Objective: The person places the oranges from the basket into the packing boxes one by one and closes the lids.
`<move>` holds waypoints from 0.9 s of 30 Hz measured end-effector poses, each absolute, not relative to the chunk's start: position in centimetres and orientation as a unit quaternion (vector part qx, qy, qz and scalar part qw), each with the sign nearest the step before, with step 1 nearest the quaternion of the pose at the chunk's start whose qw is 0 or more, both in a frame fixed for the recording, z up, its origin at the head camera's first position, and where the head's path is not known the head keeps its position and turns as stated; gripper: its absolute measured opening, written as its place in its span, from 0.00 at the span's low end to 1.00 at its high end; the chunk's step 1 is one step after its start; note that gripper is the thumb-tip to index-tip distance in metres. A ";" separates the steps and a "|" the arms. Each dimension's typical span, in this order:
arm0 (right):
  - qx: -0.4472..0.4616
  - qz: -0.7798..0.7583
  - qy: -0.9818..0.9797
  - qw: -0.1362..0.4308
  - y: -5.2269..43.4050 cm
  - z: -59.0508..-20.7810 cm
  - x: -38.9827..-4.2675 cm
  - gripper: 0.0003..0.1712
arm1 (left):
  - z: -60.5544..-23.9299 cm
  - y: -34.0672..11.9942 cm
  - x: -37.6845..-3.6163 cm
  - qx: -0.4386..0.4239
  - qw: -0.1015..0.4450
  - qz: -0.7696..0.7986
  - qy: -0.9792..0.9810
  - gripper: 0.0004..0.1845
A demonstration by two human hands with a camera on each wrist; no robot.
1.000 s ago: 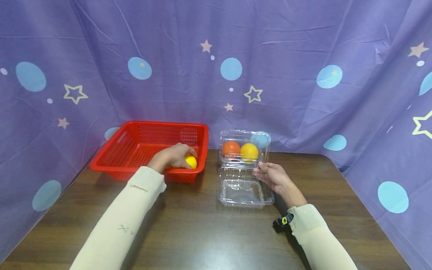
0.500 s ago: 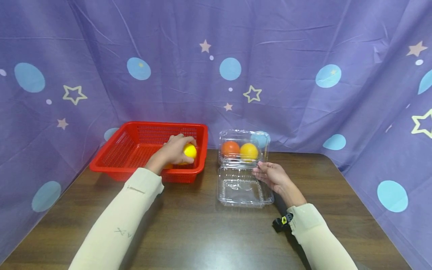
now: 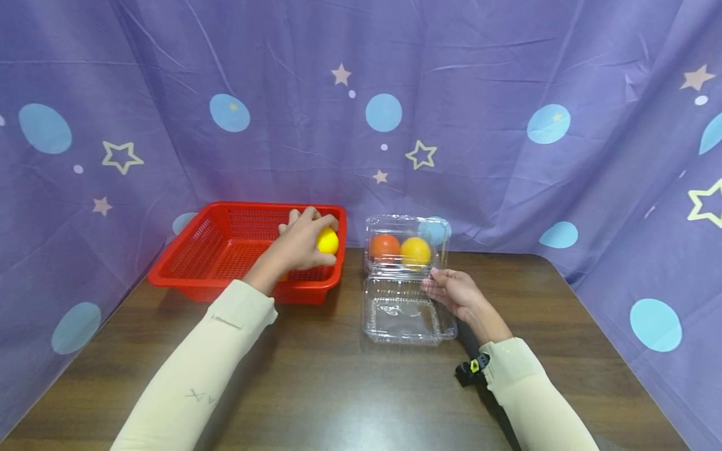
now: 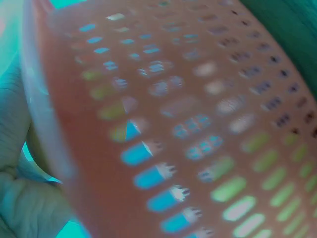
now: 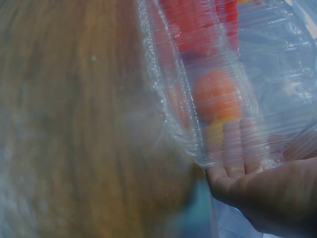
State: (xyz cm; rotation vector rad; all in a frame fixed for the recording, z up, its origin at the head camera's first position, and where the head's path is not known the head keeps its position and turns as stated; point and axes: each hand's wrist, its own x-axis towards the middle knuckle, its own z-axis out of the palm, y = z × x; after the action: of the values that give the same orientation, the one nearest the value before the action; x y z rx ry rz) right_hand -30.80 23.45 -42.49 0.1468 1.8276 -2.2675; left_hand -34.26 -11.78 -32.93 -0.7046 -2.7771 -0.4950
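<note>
In the head view my left hand (image 3: 301, 244) grips a round yellow fruit (image 3: 328, 241) by its sides, above the right end of the red plastic basket (image 3: 242, 291). My right hand (image 3: 459, 297) holds the clear plastic clamshell box (image 3: 410, 338) by its right edge, near the hinge. The box stands open, its far half tilted up. Behind that clear plastic sit a red-orange round fruit (image 3: 385, 248) and a yellow-orange one (image 3: 415, 252). In the right wrist view, fingers (image 5: 233, 148) lie against the plastic. The basket wall (image 4: 124, 124) hides most of the left wrist view.
Under my left hand, a bit of orange (image 3: 282, 276) shows inside the basket. The brown wooden table (image 3: 350, 388) ends at a purple patterned curtain (image 3: 479, 188) behind and at the sides. The box stands right of the basket with a narrow gap between.
My left hand has lifted the yellow fruit from inside the basket, up and slightly right, over the basket's right end. The right hand and the box have stayed in place.
</note>
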 end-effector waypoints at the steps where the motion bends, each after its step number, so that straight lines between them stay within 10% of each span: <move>1: 0.049 -0.772 0.623 0.113 23.5 -42.5 -30.8 0.08 | -32.7 -11.5 -34.1 -0.243 0.121 -0.167 -0.948 0.30; 27: 0.050 -0.773 0.624 0.108 23.4 -42.6 -30.9 0.10 | -32.7 -5.0 -29.7 -0.332 0.132 -0.152 -0.921 0.35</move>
State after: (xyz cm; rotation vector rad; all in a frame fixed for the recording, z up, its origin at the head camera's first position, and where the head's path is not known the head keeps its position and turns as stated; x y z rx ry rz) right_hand -30.89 23.43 -42.58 0.1461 1.8360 -2.2734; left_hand -29.67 -4.95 -32.72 -0.9644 -2.6735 -0.4401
